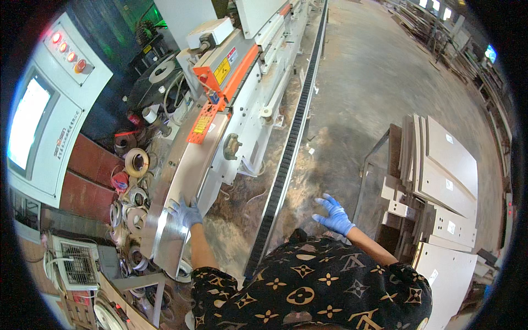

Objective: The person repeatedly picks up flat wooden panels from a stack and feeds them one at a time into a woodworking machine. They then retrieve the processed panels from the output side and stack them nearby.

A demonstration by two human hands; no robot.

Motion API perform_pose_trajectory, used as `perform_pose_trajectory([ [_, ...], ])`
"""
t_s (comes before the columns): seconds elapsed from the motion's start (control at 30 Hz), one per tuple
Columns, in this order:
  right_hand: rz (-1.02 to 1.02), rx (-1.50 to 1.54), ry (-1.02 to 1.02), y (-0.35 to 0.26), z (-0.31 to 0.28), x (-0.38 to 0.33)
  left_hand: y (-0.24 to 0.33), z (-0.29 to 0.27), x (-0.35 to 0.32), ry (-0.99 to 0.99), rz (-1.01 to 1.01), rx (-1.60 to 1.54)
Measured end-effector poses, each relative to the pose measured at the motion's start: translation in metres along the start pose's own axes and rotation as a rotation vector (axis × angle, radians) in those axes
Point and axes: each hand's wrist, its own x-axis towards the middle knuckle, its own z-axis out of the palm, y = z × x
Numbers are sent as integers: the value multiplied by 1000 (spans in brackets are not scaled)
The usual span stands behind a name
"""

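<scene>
My left hand point(185, 214), in a blue glove, lies on the smooth, shiny bed point(190, 179) at the near end of a long white machine point(250, 113). Its fingers are stretched out, with nothing seen in them. A perforated orange guard point(203, 123) hangs over the bed just beyond that hand. Also gloved in blue, my right hand point(334, 218) is held out in the air with the fingers apart and holds nothing. It is between a long black roller track point(287, 157) and a stack of pale panels point(448, 165) on the right.
A control cabinet point(91, 60) with a lit screen and red buttons stands at the left. Rolls of edge tape point(137, 162) crowd the floor beside the machine. A metal-framed rack point(375, 148) stands by the panels. Boards point(467, 69) line the far right wall.
</scene>
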Motion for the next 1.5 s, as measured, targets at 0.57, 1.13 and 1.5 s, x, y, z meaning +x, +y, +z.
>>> perform_pose_trajectory([
  [0.57, 260, 183, 552, 43, -152, -144, 321, 38, -96, 148, 1151, -893],
  [1.13, 817, -144, 749, 309, -376, -123, 407, -3, -194, -658, 1269, -1030],
  [1.5, 1479, -150, 1011, 466, -470, -154, 393, -16, -237, -615, 756, -927],
])
